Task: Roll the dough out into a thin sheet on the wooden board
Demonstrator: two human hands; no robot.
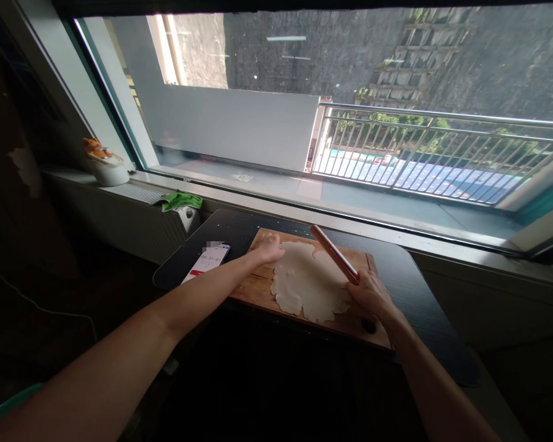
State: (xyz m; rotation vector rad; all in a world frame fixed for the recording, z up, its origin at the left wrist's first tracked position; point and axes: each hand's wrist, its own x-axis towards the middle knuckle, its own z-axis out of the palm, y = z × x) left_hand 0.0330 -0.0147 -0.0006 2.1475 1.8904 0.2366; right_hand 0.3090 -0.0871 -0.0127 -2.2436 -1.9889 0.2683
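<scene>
A thin, ragged-edged sheet of dough (306,282) lies spread over a wooden cutting board (251,288). My left hand (270,247) is at the dough's upper left edge, its fingers curled together on the rim of the sheet. In my right hand (373,293) I grip one end of a rolling pin (334,253), at the right side of the board. The pin slants up and to the left, its far end over the board's back edge. My right fingertips are partly hidden behind the hand.
The board rests on a black table (415,282) with white specks near its back. A phone (207,261) showing a timer lies at the left. Beyond are a radiator (142,215) with a green cloth (182,200), a white pot (108,172) and a large window (239,129).
</scene>
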